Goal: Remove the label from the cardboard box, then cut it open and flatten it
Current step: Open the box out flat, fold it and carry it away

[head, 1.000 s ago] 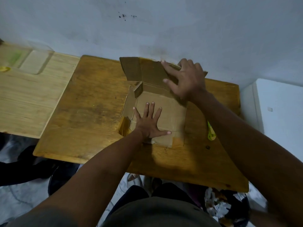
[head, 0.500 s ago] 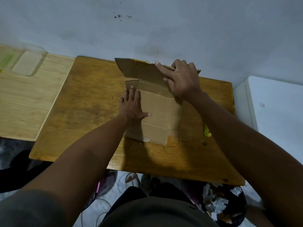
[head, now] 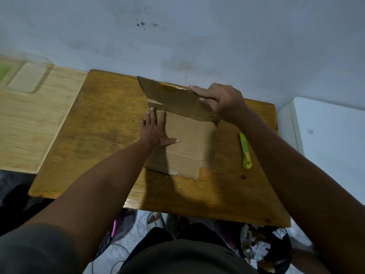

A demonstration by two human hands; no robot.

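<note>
Currently cardboard box lies collapsed, long axis running away from the body; left hand presses flat, right hand (nearer) flat-fingered on raised far flap.

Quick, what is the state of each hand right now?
Left hand: open, pressed flat on the cardboard box.
Right hand: open, straight fingers pushing on the box's raised flap.

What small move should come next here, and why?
Probably press the far flap down flat with the right hand. The left hand already pins the cardboard box flat on the wooden table, while that flap alone stands raised. The yellow-green cutter lies unused beside it.
</note>
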